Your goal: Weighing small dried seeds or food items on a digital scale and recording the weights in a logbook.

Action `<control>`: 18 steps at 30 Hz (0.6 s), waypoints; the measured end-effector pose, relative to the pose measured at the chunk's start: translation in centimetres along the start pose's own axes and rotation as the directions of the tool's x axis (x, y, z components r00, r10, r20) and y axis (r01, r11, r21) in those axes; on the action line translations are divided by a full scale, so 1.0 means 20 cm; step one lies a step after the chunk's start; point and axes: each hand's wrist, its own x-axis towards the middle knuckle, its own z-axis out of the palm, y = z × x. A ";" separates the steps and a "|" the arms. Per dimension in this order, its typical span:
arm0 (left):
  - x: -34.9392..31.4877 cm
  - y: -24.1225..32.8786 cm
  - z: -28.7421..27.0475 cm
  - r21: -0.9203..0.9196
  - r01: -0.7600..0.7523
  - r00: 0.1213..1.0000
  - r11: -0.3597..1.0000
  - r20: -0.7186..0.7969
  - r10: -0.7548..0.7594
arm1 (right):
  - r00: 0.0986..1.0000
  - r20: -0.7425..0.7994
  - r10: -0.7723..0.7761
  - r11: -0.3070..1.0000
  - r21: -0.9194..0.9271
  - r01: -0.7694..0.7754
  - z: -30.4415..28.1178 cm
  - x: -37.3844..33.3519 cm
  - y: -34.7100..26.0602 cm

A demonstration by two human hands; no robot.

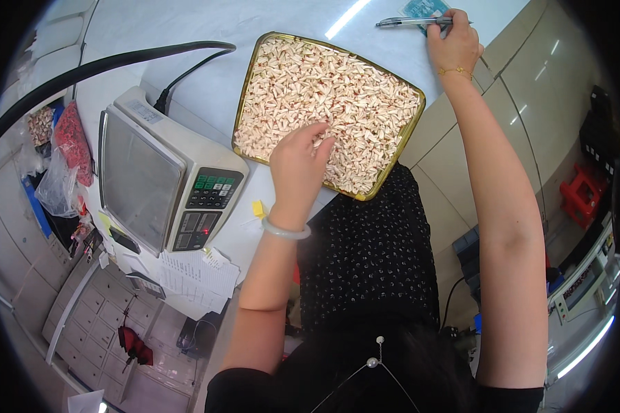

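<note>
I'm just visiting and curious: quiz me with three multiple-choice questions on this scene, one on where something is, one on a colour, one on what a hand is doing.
1. Where does the weighing scale stand?
A. To the left of the tray
B. Inside the tray
C. On the floor

2. What colour is the rim of the tray?
A. Blue
B. Gold
C. Black

3. What is the right hand doing?
A. Resting in the lap
B. Pressing the scale's keys
C. Holding a pen

Answers:
1. A, the scale sits on the white counter left of the tray.
2. B, its edge shines gold around the pale pieces.
3. C, its fingers close on the pen beyond the tray, while the left hand rests in the pieces.
</note>
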 end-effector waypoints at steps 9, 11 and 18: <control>0.08 -0.02 0.07 0.118 -0.256 0.957 0.959 -0.110 0.269 | 1.000 -0.018 0.002 1.000 0.014 -0.002 -0.05 0.00 -0.05; 0.08 -0.01 0.05 0.111 -0.186 0.980 0.976 -0.055 0.193 | 0.979 0.121 0.165 0.986 0.002 -0.167 -0.18 -0.01 -0.19; 0.08 -0.06 -0.02 -0.537 0.043 0.998 0.842 0.063 -0.011 | 0.973 0.142 0.180 0.984 -0.018 -0.179 -0.21 0.00 -0.20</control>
